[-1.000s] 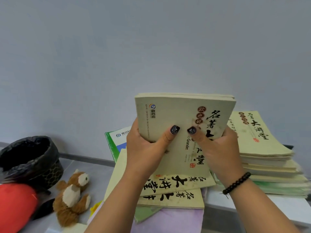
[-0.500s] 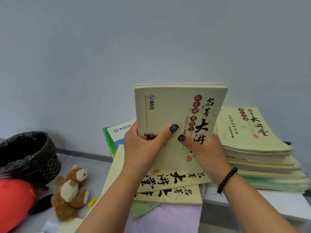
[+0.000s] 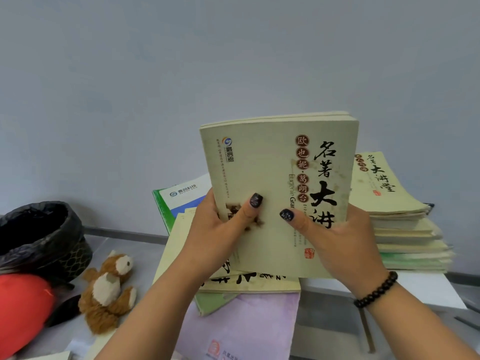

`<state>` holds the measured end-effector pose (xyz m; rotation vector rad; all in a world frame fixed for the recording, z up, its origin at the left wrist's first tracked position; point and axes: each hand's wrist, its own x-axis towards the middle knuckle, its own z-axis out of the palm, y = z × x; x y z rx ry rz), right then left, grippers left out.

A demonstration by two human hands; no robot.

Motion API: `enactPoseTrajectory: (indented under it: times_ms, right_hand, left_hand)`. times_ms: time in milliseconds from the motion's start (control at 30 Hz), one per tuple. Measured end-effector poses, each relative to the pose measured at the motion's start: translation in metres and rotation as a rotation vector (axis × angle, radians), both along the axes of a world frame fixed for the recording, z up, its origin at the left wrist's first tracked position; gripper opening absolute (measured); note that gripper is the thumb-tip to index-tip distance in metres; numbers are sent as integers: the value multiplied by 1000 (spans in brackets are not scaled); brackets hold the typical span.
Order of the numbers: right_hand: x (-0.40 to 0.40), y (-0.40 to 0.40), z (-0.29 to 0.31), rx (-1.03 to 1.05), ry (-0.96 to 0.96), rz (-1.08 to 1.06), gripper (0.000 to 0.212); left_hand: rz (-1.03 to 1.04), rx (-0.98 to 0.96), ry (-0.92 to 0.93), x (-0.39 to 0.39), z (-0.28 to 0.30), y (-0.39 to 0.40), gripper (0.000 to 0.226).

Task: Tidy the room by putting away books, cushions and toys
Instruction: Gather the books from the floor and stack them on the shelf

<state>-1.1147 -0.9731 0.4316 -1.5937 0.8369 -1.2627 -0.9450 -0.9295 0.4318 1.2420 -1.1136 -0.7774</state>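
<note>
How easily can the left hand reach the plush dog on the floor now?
Probably not yet: the left hand grips the book bundle together with the right hand. Nothing covers the plush dog.

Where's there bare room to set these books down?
Bare white tabletop shows in front of the tall book stack, right of the right hand. Some grey floor lies between the plush toy and the loose books. Around the bin and red cushion it is crowded.
</note>
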Motion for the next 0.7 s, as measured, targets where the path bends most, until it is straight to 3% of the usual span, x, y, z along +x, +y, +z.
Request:
enactPoseTrajectory:
  times_ms: [67, 167, 367, 600, 667, 700]
  right_hand:
    - [-11, 2, 3, -24, -12, -57, 28]
    - [-29, 2, 5, -71, -43, -172, 23]
    - [-58, 1, 4, -53, -113, -292, 34]
    - [-67, 1, 7, -9, -103, -280, 41]
    - [-66, 0, 7, 5, -101, -282, 41]
    - [-64, -1, 6, 10, -101, -283, 39]
  left_hand:
    - [-48, 26, -71, 4, -5, 1, 38]
    - [4, 87, -252, 21, -18, -4, 54]
    - [-113, 429, -1062, 19, -43, 1, 104]
    - [-105, 513, -1353, 13, -43, 0, 102]
    - [-54, 415, -1437, 9, -38, 3, 91]
    - [15, 264, -1496, 6, -37, 4, 81]
